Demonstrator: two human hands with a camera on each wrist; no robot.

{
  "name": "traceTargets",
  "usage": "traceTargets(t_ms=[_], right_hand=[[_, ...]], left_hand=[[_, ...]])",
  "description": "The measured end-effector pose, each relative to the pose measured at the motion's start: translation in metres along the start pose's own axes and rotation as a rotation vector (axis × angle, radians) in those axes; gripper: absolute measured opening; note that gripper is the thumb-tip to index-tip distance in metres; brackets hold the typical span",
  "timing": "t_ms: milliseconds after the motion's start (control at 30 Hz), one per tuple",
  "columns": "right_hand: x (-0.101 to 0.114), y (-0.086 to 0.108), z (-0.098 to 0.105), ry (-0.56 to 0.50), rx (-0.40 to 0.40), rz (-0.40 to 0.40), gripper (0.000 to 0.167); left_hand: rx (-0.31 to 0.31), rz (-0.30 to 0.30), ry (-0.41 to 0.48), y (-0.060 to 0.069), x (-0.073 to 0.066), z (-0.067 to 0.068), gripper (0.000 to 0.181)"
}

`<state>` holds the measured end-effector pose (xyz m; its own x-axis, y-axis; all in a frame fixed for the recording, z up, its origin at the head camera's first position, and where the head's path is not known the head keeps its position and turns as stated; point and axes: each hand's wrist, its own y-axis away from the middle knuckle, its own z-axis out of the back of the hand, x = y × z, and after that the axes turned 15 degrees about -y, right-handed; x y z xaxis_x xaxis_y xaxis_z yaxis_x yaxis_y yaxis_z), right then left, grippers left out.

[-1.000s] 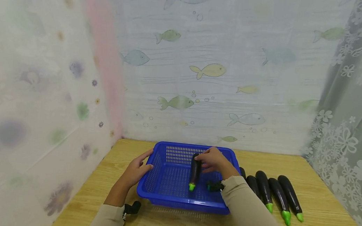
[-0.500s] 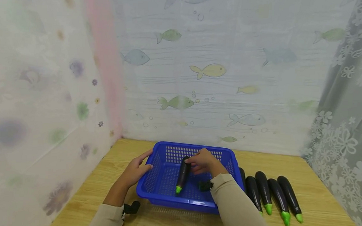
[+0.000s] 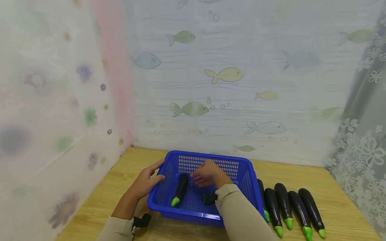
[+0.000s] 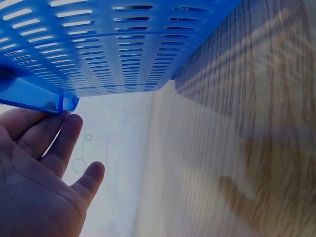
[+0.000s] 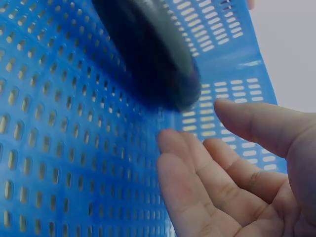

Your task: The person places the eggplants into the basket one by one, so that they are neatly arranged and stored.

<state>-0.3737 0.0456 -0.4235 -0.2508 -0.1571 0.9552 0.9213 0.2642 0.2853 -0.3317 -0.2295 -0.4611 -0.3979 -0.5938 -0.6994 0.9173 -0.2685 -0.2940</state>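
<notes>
An eggplant (image 3: 181,188) with a green stem end lies in the left part of the blue basket (image 3: 203,213), stem toward the front. Just right of it, the right hand (image 3: 209,173) is inside the basket, fingers apart from the eggplant; in the right wrist view a gap shows between the eggplant (image 5: 153,54) and the thumb and fingers of the right hand (image 5: 237,177). At the basket's left rim, the left hand (image 3: 145,181) rests with thumb and fingers spread; in the left wrist view the fingertips of the left hand (image 4: 44,163) touch the rim (image 4: 69,102).
Several more eggplants (image 3: 282,203) lie side by side on the wooden table (image 3: 344,217), right of the basket. A patterned curtain (image 3: 228,100) stands behind the table, another (image 3: 46,106) on the left. Black wrist devices (image 3: 142,220) are worn on both arms.
The right hand has moved left inside the basket and let go of the eggplant, which now lies near the left side. The left hand stays at the rim.
</notes>
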Motion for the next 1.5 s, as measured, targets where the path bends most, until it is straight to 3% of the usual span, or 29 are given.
traceTargets(t_ms=[367,633,1067,1333,1500], right_hand=[[-0.003,-0.003,-0.005,0.073,0.044,-0.04,0.022],[-0.001,0.001,-0.005,0.061,0.056,-0.057,0.023],[0.006,0.009,-0.001,0.034,0.063,0.035,0.04],[0.015,0.019,0.009,0.031,0.033,0.07,0.04],[0.026,0.031,0.02,0.008,0.055,0.1,0.04]], left_hand=[[-0.016,0.031,-0.01,0.0,-0.001,-0.001,0.067],[-0.026,0.028,-0.005,-0.002,0.003,-0.002,0.067],[-0.014,0.025,-0.01,-0.002,0.002,-0.003,0.067],[-0.016,0.021,-0.001,-0.002,0.003,-0.001,0.067],[-0.015,0.013,0.01,-0.002,0.002,-0.002,0.066]])
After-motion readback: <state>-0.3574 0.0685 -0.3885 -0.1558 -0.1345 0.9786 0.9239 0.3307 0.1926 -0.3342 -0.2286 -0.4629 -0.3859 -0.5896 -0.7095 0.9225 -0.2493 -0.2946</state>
